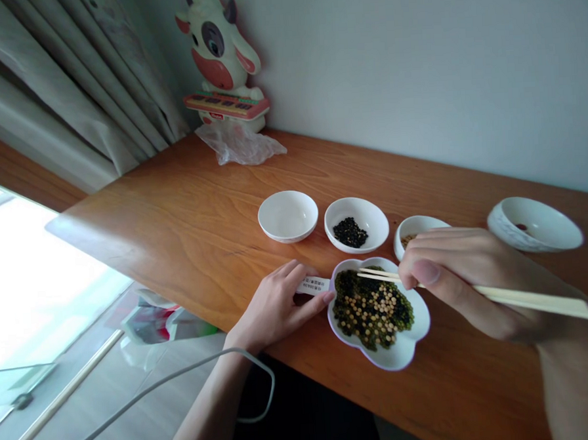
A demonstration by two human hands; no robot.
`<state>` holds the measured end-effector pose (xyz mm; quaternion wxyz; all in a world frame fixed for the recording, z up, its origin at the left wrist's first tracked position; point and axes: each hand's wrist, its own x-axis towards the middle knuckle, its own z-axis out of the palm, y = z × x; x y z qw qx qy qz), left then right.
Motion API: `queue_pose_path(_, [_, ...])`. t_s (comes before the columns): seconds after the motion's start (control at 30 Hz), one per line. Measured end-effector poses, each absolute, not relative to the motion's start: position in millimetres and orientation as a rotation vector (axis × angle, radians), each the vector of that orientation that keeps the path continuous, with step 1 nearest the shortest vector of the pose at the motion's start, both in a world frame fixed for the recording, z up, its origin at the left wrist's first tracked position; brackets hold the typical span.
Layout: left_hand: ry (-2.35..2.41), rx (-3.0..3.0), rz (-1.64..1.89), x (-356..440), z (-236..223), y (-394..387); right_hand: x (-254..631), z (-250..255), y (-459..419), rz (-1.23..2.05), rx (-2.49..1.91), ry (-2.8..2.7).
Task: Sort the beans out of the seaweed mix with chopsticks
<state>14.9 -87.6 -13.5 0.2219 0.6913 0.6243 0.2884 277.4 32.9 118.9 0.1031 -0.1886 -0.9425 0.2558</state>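
My right hand point(467, 276) is closed on a pair of pale wooden chopsticks point(525, 298), whose tips reach over the flower-shaped white dish point(404, 352) of mixed green, black and yellow beans. My left hand point(279, 306) rests on the table with fingers stretched out, touching the dish's left rim and lying over a small white paper label point(313, 285). Behind the dish stand three small white bowls: an empty one point(288, 215), one with black beans point(356, 224), and one with a few yellowish beans point(415, 230), partly hidden by my right hand.
A fourth white bowl point(533, 224) sits at the far right. A cow-shaped toy with a keyboard point(221, 59) and a crumpled clear plastic bag point(241, 145) stand at the back by the wall. Curtains hang left. A grey cable point(184, 377) trails off the wooden table's point(175, 213) front edge.
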Motion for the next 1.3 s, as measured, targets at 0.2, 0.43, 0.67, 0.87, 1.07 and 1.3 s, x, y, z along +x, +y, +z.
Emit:
queue_pose_path(0.2, [1.742,1.878,0.793,16,-13,-88,278,113,39,0.860,-0.525,-2.749])
queue_pose_path(0.43, [1.726,1.865,0.805,16,-14,-88,275,107,40,0.857,-0.552,-2.731])
queue_pose_path(0.67, [1.734,1.870,0.802,16,-15,-88,276,102,42,0.801,-0.446,-2.694])
queue_pose_path(0.87, [1.732,1.874,0.817,15,-16,-88,273,101,41,0.810,-0.429,-2.680])
queue_pose_path(1.07, [1.730,1.862,0.826,14,-17,-88,273,100,42,0.811,-0.442,-2.675])
queue_pose_path(1.3, [1.719,1.870,0.832,15,-16,-88,277,103,41,0.826,-0.464,-2.681])
